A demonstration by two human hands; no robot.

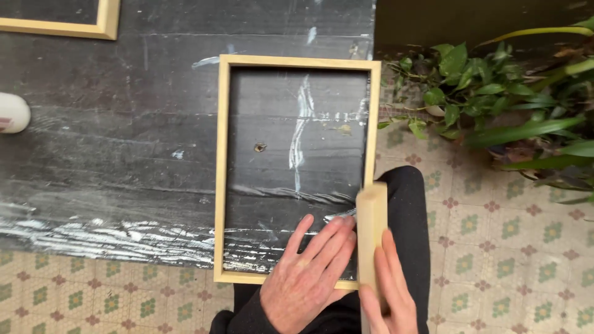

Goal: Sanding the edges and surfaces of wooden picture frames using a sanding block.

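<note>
left hand (306,278): lying flat, palm down, inside the bottom right corner of the wooden frame (220,167), fingers (328,238) stretched out and a bit apart, not gripping anything, heel of the hand over the frame's bottom rail

right hand (387,291): wrapped on the wood block (372,229), fingers together along its right face, thumb side hidden behind it so can't see the full grip

wood block: pale, squared, standing upright right on the frame's right rail near the bottom corner

wooden frame: light wood rectangle, open in the middle, lying flat on the table (124,154), its bottom right corner hanging out past the table edge

table: dark, scuffed top with white smears and a small hole showing through the frame

second frame (93,28): corner of another pale frame, top left, well apart

white object (12,112): rounded thing at the left edge, cut off, can't tell what it is

floor (507,247): patterned tile, green and red flowers

plants (495,99): leafy green stuff on the right, beside the table
</note>
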